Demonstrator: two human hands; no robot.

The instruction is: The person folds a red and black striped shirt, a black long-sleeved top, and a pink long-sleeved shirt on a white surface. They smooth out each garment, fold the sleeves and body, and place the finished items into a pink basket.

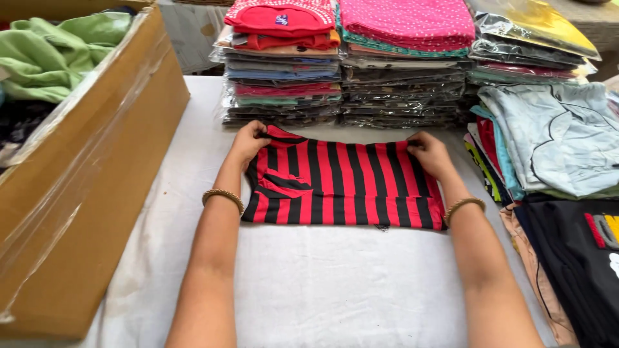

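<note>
a red-and-black striped shirt [342,183] is laid flat on the white table [322,283], folded into a rough rectangle, just in front of the stacks of bagged clothes [342,71]. its far left corner is pinched by the left hand [248,143], fingers closed on the cloth; its far right corner is gripped the same way by the right hand [429,153]. a bangle [223,195] is worn on the left wrist, and another on the right. a cardboard box [84,193] holding green cloth [58,51] stands to the left, and loose shirts [554,135] are piled to the right, a black one [574,258] nearest the camera.

the step in hand is judged to be folding: the shirt has been narrowed already, and both top corners are held as if for squaring or a lengthwise fold. a small tuck of fabric is seen bunched near the left side, so the fold is not yet clean.

for a next move, an even pull on both corners would be called for, so the stripes stay straight and the far edge is carried over level. the bunched patch would need smoothing first, or a lump would be trapped inside. care would be needed not to drag the shirt into the stacks just behind it
</note>
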